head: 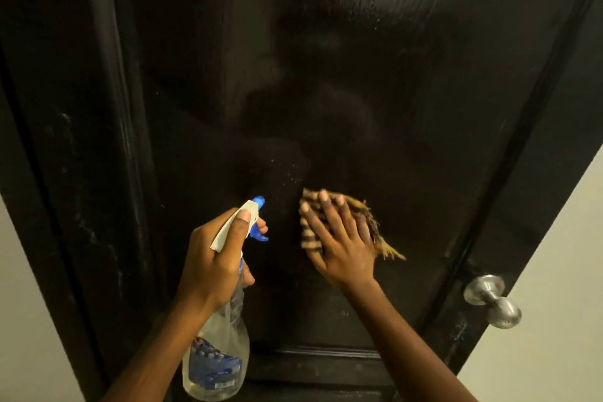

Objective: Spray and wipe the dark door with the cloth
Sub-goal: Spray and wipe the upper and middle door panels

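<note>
The left hand [215,258] is gripping the spray bottle [218,352] at approx 7 o'clock in the view. Its fingers are clamped round the neck, the thumb is lying along the white head and one fingertip is sitting on the blue trigger. The nozzle [259,202] is pointing toward 12, at the panel, prob so a fresh squirt can go on w/o changing grip. The right hand [339,238] is just beside it at 3 o'clock, pressing the cloth [370,222] flat against the door [359,75]. Its fingers are straight and slightly apart, likely spreading pressure over more fabric. The cloth is brown-and-tan striped, bunched, and its frayed edge is sticking out toward 4 from under the palm. Fine droplets [287,173] are speckling the door at 12 o'clock from the nozzle, so that patch looks sprayed but not wiped. The door itself is filling most of the view from 6 through 12. It's very dark, glossy and wood-grained, catching glare near 1 and showing hazy smears mid-panel. A metal knob [492,300] is sticking out at 4 o'clock, well apart from both hands.
</note>
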